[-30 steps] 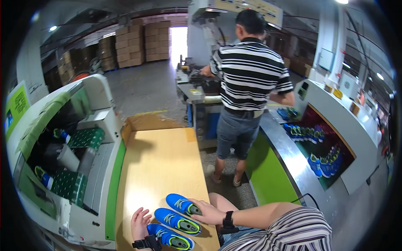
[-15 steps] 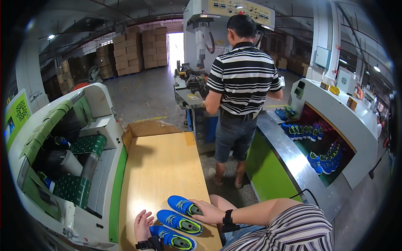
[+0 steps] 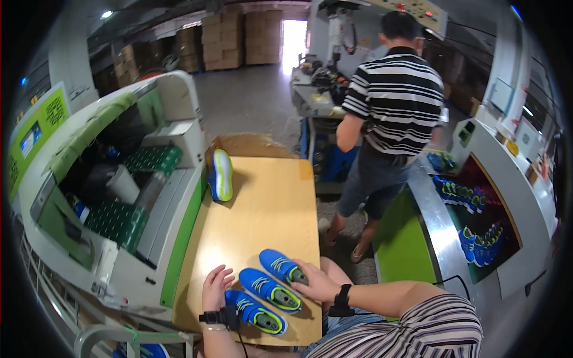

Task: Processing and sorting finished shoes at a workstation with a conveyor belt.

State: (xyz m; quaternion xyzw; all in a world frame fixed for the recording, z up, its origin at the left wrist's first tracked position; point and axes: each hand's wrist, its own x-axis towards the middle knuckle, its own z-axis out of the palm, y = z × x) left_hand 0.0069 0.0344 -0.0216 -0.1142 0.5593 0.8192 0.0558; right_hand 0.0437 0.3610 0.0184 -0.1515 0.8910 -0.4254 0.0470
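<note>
Three blue sports shoes with lime-green linings and grey-green lasts inside stand side by side on the near part of a wooden table. My right hand [image 3: 317,283] is closed around the heel of the rightmost shoe [image 3: 276,262]. The middle shoe [image 3: 261,281] stands close beside it, untouched. Next to the leftmost shoe [image 3: 246,303] is my left hand [image 3: 217,289], fingers apart and holding nothing; whether it touches that shoe cannot be told. Another shoe [image 3: 222,174] rests on its side at the table's far left corner, its white and lime sole showing.
A white machine [image 3: 113,250] with a green dotted conveyor belt [image 3: 117,222] flanks the wooden table [image 3: 262,203] on the left. A co-worker [image 3: 397,101] in a striped shirt stands ahead right. Further right, a metal ledge [image 3: 439,238] borders a machine opening with several blue shoes [image 3: 477,241].
The view has swung left, so the scene sits further right. A shoe on its side has appeared at the table's far left corner. Both hands stay beside the same shoes.
</note>
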